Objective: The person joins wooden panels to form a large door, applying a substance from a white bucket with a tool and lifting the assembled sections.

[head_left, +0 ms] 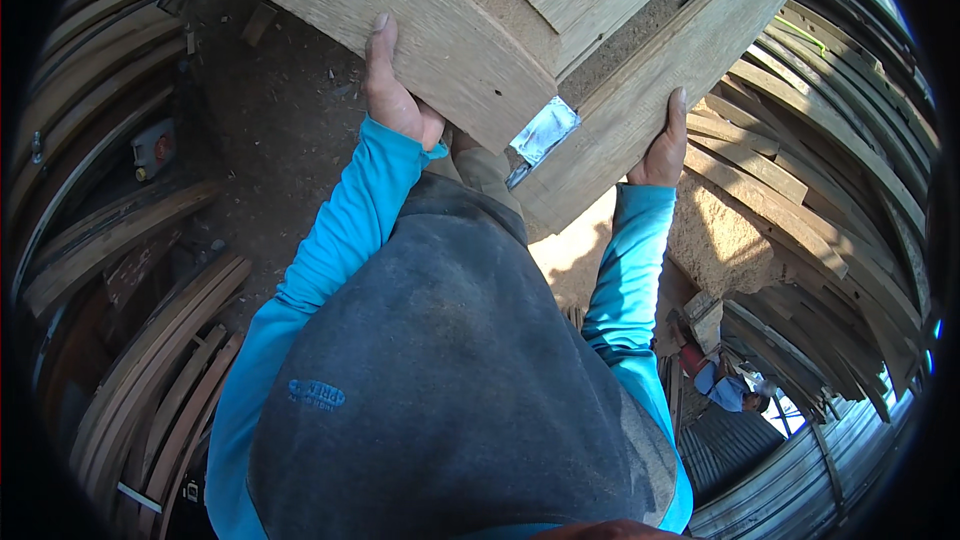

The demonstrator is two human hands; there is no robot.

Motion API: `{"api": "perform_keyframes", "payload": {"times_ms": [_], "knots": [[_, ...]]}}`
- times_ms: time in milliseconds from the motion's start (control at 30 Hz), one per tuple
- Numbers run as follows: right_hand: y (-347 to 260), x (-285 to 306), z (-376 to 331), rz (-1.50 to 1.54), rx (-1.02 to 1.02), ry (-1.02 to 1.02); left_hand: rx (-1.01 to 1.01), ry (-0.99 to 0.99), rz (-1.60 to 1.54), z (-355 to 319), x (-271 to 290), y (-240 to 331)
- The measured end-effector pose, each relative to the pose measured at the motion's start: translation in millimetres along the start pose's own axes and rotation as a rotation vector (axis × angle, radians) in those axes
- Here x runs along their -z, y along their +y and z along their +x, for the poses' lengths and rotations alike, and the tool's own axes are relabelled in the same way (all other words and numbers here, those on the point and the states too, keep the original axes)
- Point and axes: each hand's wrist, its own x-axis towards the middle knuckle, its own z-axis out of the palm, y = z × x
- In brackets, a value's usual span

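Observation:
I hold a stack of thick wooden planks (470, 30) in front of my chest. My left hand (395, 90) grips the near end of the left plank, fingers laid up its face. On the edge of the right plank (640, 90) rests my right hand (665, 145), thumb along the wood. A shiny metal plate (543, 130) sits on the plank end between my hands. Both forearms wear bright blue sleeves, and my grey shirt fills the lower middle.
Stacks of long boards (150, 340) lie on the dirt floor at the left. More boards (840, 170) are piled at the right. A small grey device (152, 148) rests on planks at the left. Another person (725, 385) crouches at the lower right by corrugated sheeting.

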Motion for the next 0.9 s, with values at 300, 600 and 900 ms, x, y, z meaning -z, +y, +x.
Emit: {"api": "perform_keyframes", "payload": {"times_ms": [300, 600, 900], "knots": [[9.7, 10.2, 4.1, -0.071, 0.049, 0.091, -0.045, 0.009, 0.029, 4.7, 6.8, -11.7], [51.0, 9.3, -33.5, -0.161, 0.064, 0.087, -0.03, 0.023, -0.015, 4.9, 3.5, -8.6], [48.5, 0.7, -36.5, -0.091, 0.016, 0.089, -0.012, 0.042, -0.032, 5.5, 3.4, -8.7]]}}
